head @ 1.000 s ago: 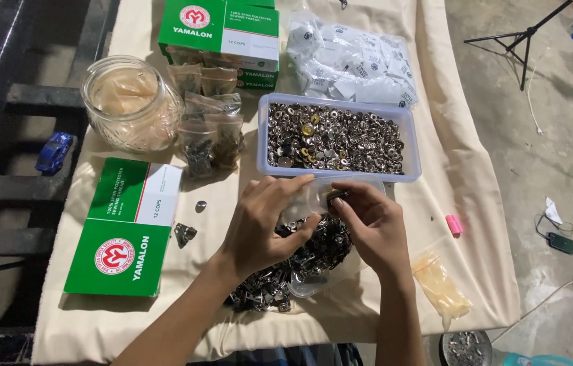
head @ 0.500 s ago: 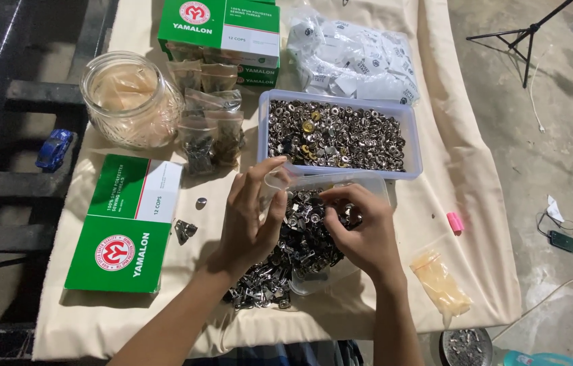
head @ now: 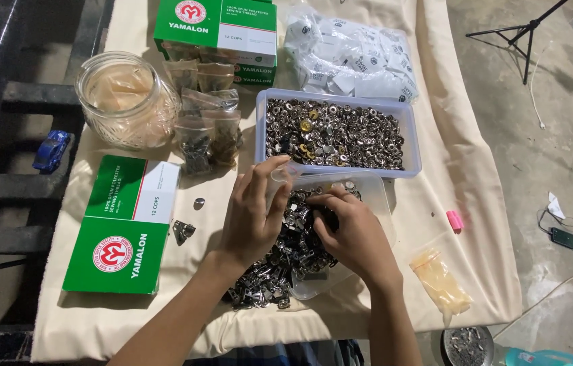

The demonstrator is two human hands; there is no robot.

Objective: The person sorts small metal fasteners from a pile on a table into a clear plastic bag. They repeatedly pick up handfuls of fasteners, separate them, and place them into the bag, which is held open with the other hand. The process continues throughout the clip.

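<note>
left hand (head: 251,215): palm down over the near middle of the worktop (head: 476,224), fingers curled, fingertips pinching the upper edge of a small clear bag (head: 285,177) and holding it upright.

right hand (head: 353,234): palm down just beside the left hand, fingers bent and pressed into the pile of dark metal clips (head: 293,254); whether it pinches a single clip, cannot tell.

pile of dark metal clips: lies under and between both hands, spilling toward the near edge of the worktop, partly inside a clear shallow tray (head: 376,196).

tray of round metal snaps (head: 337,132): clear rectangular container, just beyond the hands, filled with silver snaps and a few brass-coloured ones.

glass jar (head: 124,102): far left, upright, holding clear bags.

small filled bags (head: 206,132): stand in a cluster between the jar and the snap tray, dark hardware inside.

green and white box (head: 124,227): flat on the worktop left of the left hand; two loose metal pieces (head: 183,230) lie beside its right edge.

second green and white box (head: 217,30): at the far edge, stacked on another of its kind.

heap of white packets (head: 351,57): in clear wrap, far right of the boxes, behind the snap tray.

pink marker cap (head: 455,220): right of the hands, alone on the cloth.

clear bag with pale contents (head: 439,278): near right corner of the worktop.

worktop: covered with cream cloth, concrete floor to its right.
</note>
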